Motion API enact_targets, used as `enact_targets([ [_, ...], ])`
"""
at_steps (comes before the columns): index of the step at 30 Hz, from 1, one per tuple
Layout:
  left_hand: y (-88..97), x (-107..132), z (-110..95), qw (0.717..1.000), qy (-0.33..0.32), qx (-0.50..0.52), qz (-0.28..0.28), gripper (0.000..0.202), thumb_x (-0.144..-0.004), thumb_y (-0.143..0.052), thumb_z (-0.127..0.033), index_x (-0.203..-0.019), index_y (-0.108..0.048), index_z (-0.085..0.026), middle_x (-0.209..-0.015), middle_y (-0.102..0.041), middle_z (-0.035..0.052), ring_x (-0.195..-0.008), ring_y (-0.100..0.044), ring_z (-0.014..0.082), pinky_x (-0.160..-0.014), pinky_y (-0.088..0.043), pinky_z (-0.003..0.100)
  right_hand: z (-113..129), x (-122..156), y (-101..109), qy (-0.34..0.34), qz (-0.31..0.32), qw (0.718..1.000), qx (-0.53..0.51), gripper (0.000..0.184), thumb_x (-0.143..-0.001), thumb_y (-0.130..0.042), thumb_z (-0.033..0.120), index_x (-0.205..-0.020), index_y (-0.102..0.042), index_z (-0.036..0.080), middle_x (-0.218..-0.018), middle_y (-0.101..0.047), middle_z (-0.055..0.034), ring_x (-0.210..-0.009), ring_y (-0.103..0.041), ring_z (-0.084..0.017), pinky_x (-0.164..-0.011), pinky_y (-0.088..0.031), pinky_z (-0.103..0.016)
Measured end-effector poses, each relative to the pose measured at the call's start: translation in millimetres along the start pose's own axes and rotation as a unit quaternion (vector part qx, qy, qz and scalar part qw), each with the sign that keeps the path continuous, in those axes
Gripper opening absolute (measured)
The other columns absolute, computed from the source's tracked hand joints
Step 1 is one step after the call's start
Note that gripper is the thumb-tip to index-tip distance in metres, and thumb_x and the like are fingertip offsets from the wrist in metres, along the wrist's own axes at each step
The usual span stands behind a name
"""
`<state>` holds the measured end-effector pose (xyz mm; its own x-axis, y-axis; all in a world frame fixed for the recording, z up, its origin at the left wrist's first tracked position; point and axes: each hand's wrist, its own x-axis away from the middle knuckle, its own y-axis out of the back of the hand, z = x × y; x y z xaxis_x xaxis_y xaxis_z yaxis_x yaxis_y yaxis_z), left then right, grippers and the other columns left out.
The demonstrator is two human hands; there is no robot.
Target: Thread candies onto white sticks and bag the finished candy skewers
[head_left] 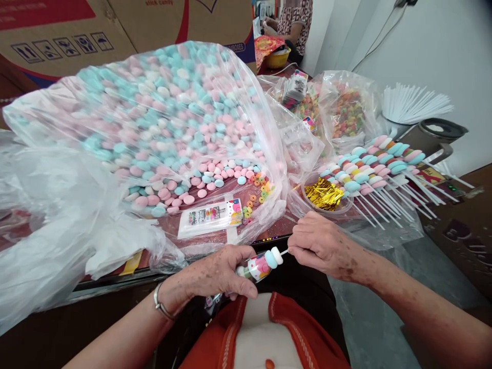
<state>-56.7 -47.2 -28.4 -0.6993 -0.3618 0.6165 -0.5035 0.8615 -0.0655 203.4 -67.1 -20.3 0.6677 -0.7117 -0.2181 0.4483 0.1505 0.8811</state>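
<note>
My left hand (215, 274) is closed around a clear printed sleeve that covers a candy skewer (265, 262) of pastel discs. Blue and white discs stick out of the sleeve's open end. My right hand (317, 243) pinches the skewer's thin white stick just right of those discs. Both hands hover over my lap, at the table's front edge. A flat stack of printed sleeves (211, 216) lies on the table just beyond my left hand.
A big clear bag of pink, blue and white candy discs (154, 118) fills the table's left. Finished skewers (380, 169) lie at right beside a bowl of gold twist ties (325, 195). White sticks (411, 105) stand behind. Another person (294, 23) sits far back.
</note>
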Motion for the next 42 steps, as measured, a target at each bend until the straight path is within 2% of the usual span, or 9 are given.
enact_targets([
  [7,-17.6,-16,-3,0.989,-0.079,-0.112,-0.061,0.033,-0.072,-0.073,-0.04,-0.084,-0.053,-0.018,-0.066,-0.05,-0.0073,-0.061,-0.043,0.0099,-0.053,-0.033,0.021,9,-8,-20,-0.025,0.046,0.998,-0.037,0.023,-0.089,-0.047,0.018,-0.069,-0.06,0.017,-0.065,-0.06,-0.0001,-0.063,-0.047,-0.013,-0.067,-0.027,-0.03],
  [14,-21.8,-10,-5,0.944,-0.084,-0.271,-0.166,0.037,-0.074,-0.07,-0.031,-0.105,-0.052,-0.021,-0.085,-0.058,-0.0017,-0.076,-0.051,0.0172,-0.066,-0.037,0.027,3,-10,-11,-0.08,0.072,0.994,-0.021,0.021,-0.079,-0.05,0.01,-0.059,-0.053,0.016,-0.058,-0.059,0.0023,-0.055,-0.043,-0.01,-0.063,-0.025,-0.028],
  [21,-34.5,-22,1,0.935,-0.146,-0.276,-0.167,0.035,-0.078,-0.067,-0.032,-0.104,-0.046,-0.02,-0.084,-0.058,-0.0008,-0.073,-0.052,0.017,-0.066,-0.038,0.028,9,-12,-29,-0.003,0.037,0.999,-0.005,0.024,-0.087,-0.049,0.017,-0.064,-0.057,0.017,-0.062,-0.058,0.0012,-0.062,-0.045,-0.012,-0.068,-0.027,-0.03],
  [24,-29.1,-17,-8,0.947,-0.14,-0.242,-0.159,0.053,-0.075,-0.071,-0.041,-0.116,-0.045,-0.019,-0.093,-0.06,0.0026,-0.08,-0.055,0.0191,-0.071,-0.042,0.03,3,-9,-26,-0.007,0.016,1.0,-0.006,0.025,-0.09,-0.047,0.018,-0.067,-0.059,0.017,-0.063,-0.056,0.0008,-0.062,-0.044,-0.013,-0.067,-0.027,-0.03],
  [26,-22.3,-11,-12,0.961,-0.103,-0.212,-0.145,0.054,-0.07,-0.073,-0.047,-0.11,-0.051,-0.018,-0.091,-0.061,0.0027,-0.079,-0.056,0.0194,-0.069,-0.043,0.03,-3,-8,-19,-0.01,-0.003,1.0,0.001,0.025,-0.091,-0.047,0.018,-0.069,-0.059,0.017,-0.064,-0.056,0.0008,-0.063,-0.043,-0.013,-0.066,-0.026,-0.03],
  [29,-12.5,-3,-11,0.992,-0.002,-0.101,-0.073,0.043,-0.07,-0.071,-0.048,-0.094,-0.053,-0.018,-0.067,-0.056,-0.0038,-0.057,-0.053,0.0134,-0.051,-0.041,0.024,-8,-7,-8,0.016,-0.022,0.999,0.016,0.023,-0.091,-0.048,0.02,-0.072,-0.06,0.017,-0.065,-0.054,0.0007,-0.065,-0.041,-0.014,-0.067,-0.026,-0.03],
  [32,-6.3,-1,-4,0.999,0.052,0.002,0.007,0.044,-0.066,-0.075,-0.044,-0.092,-0.052,-0.018,-0.054,-0.051,-0.0077,-0.042,-0.045,0.0085,-0.038,-0.033,0.018,-8,-8,-2,0.069,-0.035,0.996,0.043,0.023,-0.093,-0.048,0.022,-0.073,-0.06,0.018,-0.065,-0.053,0.0001,-0.067,-0.04,-0.015,-0.07,-0.027,-0.032],
  [36,-4.1,-4,1,0.996,0.048,0.058,0.039,0.045,-0.061,-0.079,-0.04,-0.09,-0.053,-0.018,-0.059,-0.057,-0.0053,-0.042,-0.048,0.0074,-0.037,-0.034,0.017,-3,-9,-5,0.109,-0.036,0.991,0.064,0.026,-0.094,-0.045,0.021,-0.072,-0.059,0.018,-0.065,-0.053,-0.0003,-0.068,-0.039,-0.016,-0.071,-0.027,-0.033],
  [42,-9.0,-13,3,1.0,0.017,0.004,0.008,0.04,-0.064,-0.077,-0.04,-0.084,-0.048,-0.02,-0.058,-0.052,-0.0074,-0.046,-0.049,0.0088,-0.041,-0.035,0.018,2,-9,-21,0.046,-0.021,0.999,0.008,0.025,-0.091,-0.048,0.022,-0.069,-0.058,0.017,-0.064,-0.054,0.0001,-0.065,-0.041,-0.014,-0.068,-0.027,-0.031],
])
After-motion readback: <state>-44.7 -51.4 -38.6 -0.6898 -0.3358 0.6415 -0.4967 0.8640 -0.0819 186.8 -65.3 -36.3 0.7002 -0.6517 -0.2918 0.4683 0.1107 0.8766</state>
